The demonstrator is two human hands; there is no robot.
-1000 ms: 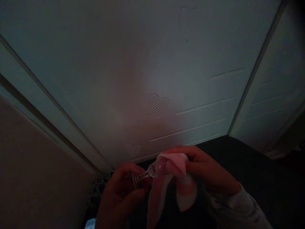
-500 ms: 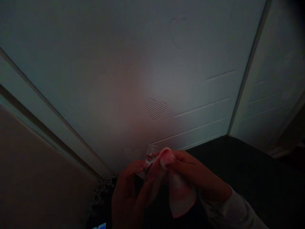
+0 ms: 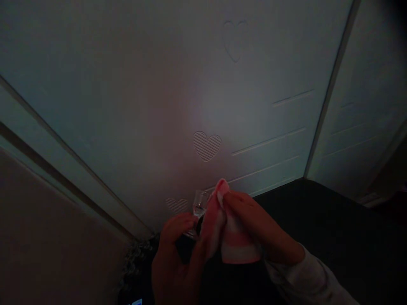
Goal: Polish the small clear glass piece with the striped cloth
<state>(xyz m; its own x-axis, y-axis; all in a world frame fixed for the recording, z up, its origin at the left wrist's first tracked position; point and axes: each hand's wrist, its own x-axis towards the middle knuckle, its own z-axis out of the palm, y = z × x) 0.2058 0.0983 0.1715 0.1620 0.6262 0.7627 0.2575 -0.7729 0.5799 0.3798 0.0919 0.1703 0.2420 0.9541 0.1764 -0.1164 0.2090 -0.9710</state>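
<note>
In the dim head view, my left hand [image 3: 176,250] is closed round a small clear glass [image 3: 199,202]. Its transparent upper part shows above the fingers, and a pale edge shows lower down between them. The rest of it is hidden by the fingers and cloth, so its full shape cannot be made out. My right hand [image 3: 254,220] pinches a pink and white striped cloth [image 3: 237,243] beside the glass. One fold of the cloth stands up against the glass, while the striped end hangs below the right hand.
Behind the hands rises a pale panel [image 3: 143,106] with grooved hearts and lines. A dark surface [image 3: 333,237] stretches to the right. At the lower left are a ruffled dark edge [image 3: 132,258] and a small lit blue thing [image 3: 137,302].
My right hand has lifted slightly, and the cloth's top fold stands higher. The cloth's hanging end has swung up and spread wider. My left hand keeps the glass in nearly the same place.
</note>
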